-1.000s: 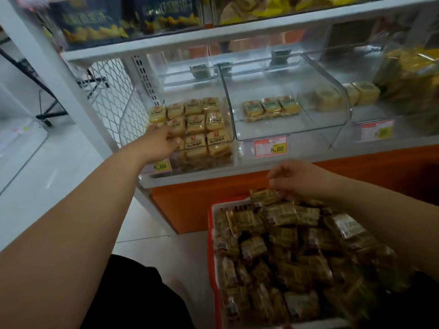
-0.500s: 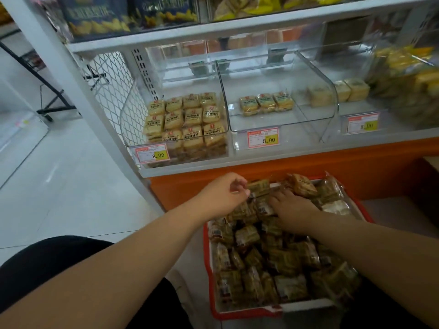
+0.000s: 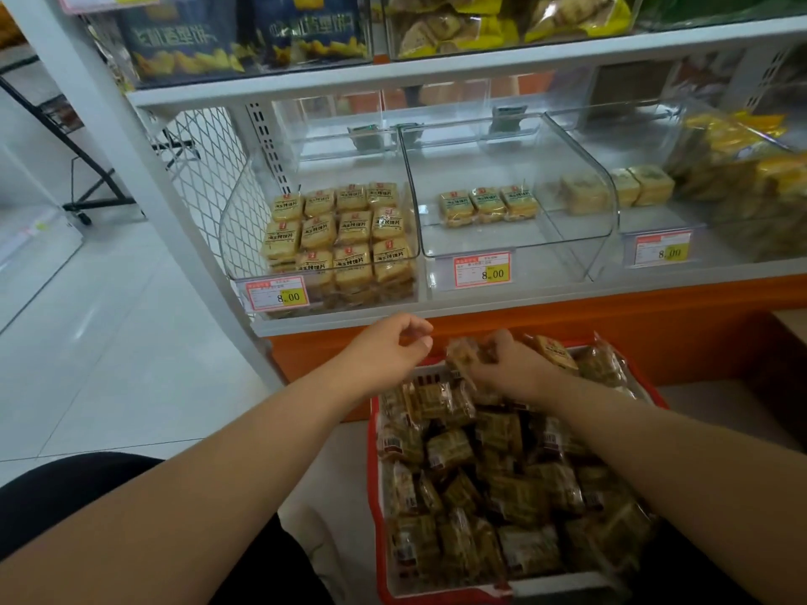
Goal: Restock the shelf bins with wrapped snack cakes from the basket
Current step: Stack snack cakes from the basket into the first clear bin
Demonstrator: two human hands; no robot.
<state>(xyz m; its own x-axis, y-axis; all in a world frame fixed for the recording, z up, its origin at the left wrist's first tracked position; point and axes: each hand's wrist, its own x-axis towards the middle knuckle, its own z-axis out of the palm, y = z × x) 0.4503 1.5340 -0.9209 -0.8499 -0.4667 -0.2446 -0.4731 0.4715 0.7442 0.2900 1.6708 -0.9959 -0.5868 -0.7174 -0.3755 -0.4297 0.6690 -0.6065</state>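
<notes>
Right hand [image 3: 508, 364] grip closed round wrapped snack cake [image 3: 465, 355] above red basket [image 3: 374, 473] of cakes. Left hand [image 3: 388, 349] loosely curled, holding nothing. Bin price tags [image 3: 277, 294] read 8.00; wrapper print unreadable.

A red basket [image 3: 374, 473] heaped with wrapped snack cakes [image 3: 502, 482] sits on the floor below a white shelf [image 3: 349, 83] carrying clear bins. The left bin [image 3: 323, 242] is nearly full of rows of cakes, the middle bin [image 3: 515, 203] holds three at its back, and each bin front bears a price tag [image 3: 482, 269]. The right hand [image 3: 511, 364] grips a wrapped cake [image 3: 465, 353] at the basket's far edge, while the left hand [image 3: 388, 349] hovers just beside it, fingers loosely curled and holding nothing.
</notes>
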